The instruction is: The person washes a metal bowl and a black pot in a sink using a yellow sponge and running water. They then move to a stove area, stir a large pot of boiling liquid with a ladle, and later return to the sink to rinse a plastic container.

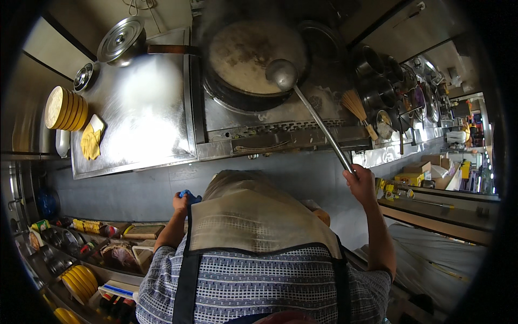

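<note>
My right hand (360, 184) grips the end of a long metal handle that belongs to a ladle (283, 75). The ladle's bowl is over the near right part of a large dark wok (247, 101), which sits on the stove. Pale, frothy liquid with a browner patch (247, 52) fills much of the wok, and haze hangs above it. Down at my left side, beside the apron (255, 214), my left hand (181, 201) is closed around a crumpled blue cloth (192, 197). Whether the ladle holds any liquid cannot be made out.
A steel worktop (137, 117) at left bears a lidded pot (121, 42), a stack of yellow-rimmed dishes (66, 108) and a yellow cloth (91, 141). The wok's wooden handle (172, 49) juts over it. A bamboo brush (358, 111) lies right of the stove. Shelves with plates (80, 283) stand behind me.
</note>
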The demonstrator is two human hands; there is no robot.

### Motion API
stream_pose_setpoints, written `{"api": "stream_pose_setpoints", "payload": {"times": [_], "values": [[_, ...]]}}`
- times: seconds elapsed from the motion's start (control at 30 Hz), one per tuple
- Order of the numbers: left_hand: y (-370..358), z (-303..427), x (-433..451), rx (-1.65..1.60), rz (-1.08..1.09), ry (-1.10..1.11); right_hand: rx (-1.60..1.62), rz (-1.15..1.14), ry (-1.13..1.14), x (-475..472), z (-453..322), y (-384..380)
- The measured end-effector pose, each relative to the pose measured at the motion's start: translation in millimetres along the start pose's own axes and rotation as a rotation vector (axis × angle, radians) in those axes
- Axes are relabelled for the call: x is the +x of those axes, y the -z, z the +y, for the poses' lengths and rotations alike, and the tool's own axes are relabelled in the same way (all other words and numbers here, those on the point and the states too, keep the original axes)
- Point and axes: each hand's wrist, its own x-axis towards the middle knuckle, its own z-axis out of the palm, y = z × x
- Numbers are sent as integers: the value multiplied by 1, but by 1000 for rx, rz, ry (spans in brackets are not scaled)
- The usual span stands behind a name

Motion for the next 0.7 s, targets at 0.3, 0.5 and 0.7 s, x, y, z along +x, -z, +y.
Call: {"api": "stream_pose_setpoints", "payload": {"times": [0.3,0.5,0.7], "values": [[-1,-15,5,-46,43,-5,155,-148,-46,4,-7,-5],[-9,-35,11,-113,70,37,288,-241,-133,4,-39,-10],[-21,-55,18,-274,96,23,388,-335,-185,11,-61,-21]]}}
